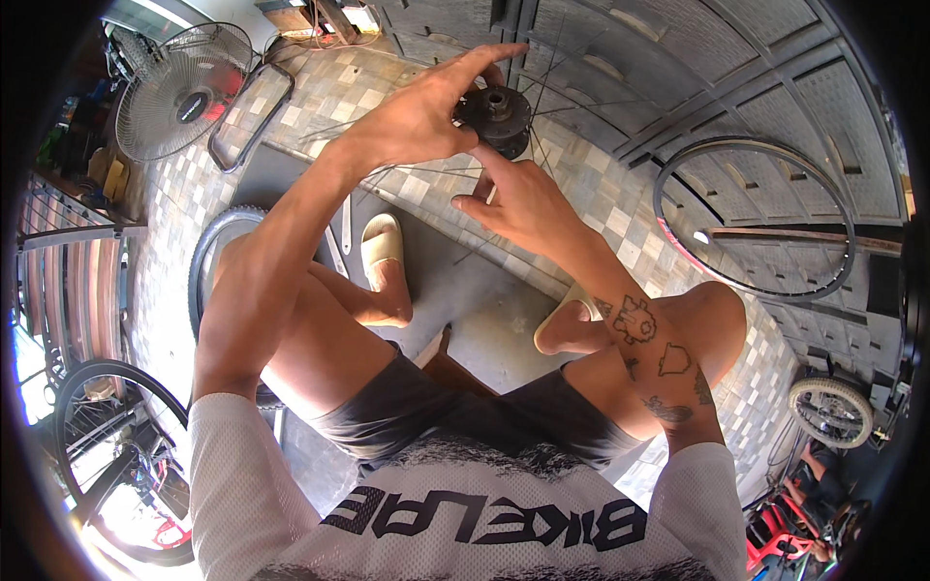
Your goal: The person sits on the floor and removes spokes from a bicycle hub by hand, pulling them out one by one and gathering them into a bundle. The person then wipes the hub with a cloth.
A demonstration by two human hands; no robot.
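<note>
A black bicycle hub (pixel 499 108) with thin loose spokes (pixel 417 170) fanning out from it is held up in front of me. My left hand (pixel 418 108) grips the hub from its left side, with the index finger stretched past its far edge. My right hand (pixel 528 205) is just below the hub, its index finger reaching up to the hub's near side. The right thumb stands apart from that finger, near the spokes; the other right fingers are mostly hidden.
A bare wheel rim (pixel 661 198) leans at the right against grey panels (pixel 775 87). A standing fan (pixel 184 92) is at the far left, near a wheel with a tyre (pixel 208 247). Wrenches (pixel 346 228) lie on the dark mat (pixel 455 310) by my left foot.
</note>
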